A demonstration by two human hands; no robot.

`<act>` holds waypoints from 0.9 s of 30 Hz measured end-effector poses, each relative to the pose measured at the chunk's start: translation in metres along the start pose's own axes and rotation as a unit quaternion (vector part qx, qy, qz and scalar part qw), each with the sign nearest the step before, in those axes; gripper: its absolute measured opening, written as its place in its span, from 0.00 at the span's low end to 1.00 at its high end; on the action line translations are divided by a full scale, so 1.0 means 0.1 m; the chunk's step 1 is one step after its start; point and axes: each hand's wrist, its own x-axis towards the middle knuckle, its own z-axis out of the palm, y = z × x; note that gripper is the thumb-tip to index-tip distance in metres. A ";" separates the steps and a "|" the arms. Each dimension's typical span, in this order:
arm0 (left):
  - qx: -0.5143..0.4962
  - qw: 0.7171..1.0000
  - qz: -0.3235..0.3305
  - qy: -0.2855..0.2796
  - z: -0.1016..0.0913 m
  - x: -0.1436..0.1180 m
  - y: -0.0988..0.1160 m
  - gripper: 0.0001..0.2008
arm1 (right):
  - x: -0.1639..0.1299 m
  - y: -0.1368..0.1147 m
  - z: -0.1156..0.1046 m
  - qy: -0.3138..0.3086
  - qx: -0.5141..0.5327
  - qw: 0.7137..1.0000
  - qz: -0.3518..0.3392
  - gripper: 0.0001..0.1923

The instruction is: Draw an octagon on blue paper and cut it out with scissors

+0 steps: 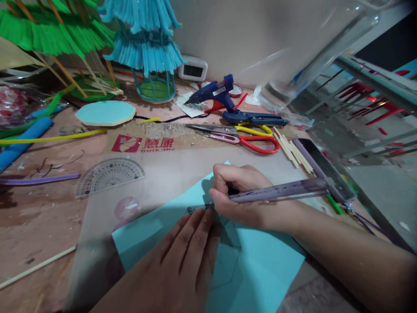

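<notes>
A sheet of light blue paper [260,265] lies at an angle over a plastic-covered cardboard sheet [104,226]. Thin drawn lines, part of a many-sided outline, show on the paper. My left hand [185,248] lies flat on it, fingers stretched forward and close together. Under those fingertips is a narrow strip with dark markings [193,209], perhaps a ruler; most of it is hidden. My right hand [243,195] grips a greyish-purple pen [276,190], its tip end low by the strip and left fingertips. The tip itself is hidden by my fingers.
A clear protractor [110,174] lies left of the paper. Beyond are scissors [254,141], a blue glue gun [215,93], a utility knife [254,117], a blue octagonal board [106,112] and a blue tiered model [153,56]. Sticks [291,150] and a phone-like object [322,165] lie right.
</notes>
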 end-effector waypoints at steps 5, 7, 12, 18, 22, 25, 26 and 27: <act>-0.004 1.000 0.007 0.004 0.01 0.00 -0.01 0.18 | 0.00 -0.02 -0.06 -0.018 0.014 1.000 0.010 0.14; -0.003 1.000 0.009 0.010 0.01 -0.02 -0.01 0.18 | -0.01 -0.02 -0.06 -0.012 0.015 1.000 -0.001 0.14; -0.009 1.000 0.008 0.005 0.02 -0.06 0.00 0.18 | -0.01 0.01 -0.07 -0.005 0.032 0.999 -0.023 0.15; -0.001 1.000 0.000 -0.004 0.03 -0.04 0.00 0.19 | 0.00 0.02 -0.08 -0.005 0.042 0.999 -0.021 0.16; 0.002 1.000 0.015 -0.007 0.02 -0.04 -0.02 0.19 | 0.00 0.04 -0.09 -0.005 0.050 0.999 -0.015 0.15; 0.016 0.999 0.035 -0.009 0.00 -0.03 -0.04 0.19 | 0.00 0.07 -0.09 0.006 0.084 0.996 0.001 0.14; 0.020 0.999 0.045 -0.011 0.00 -0.03 -0.05 0.20 | 0.00 0.08 -0.08 0.013 0.102 0.995 0.009 0.14; 0.024 0.998 0.054 -0.013 -0.01 -0.03 -0.05 0.21 | 0.01 0.10 -0.07 0.020 0.118 0.993 0.016 0.14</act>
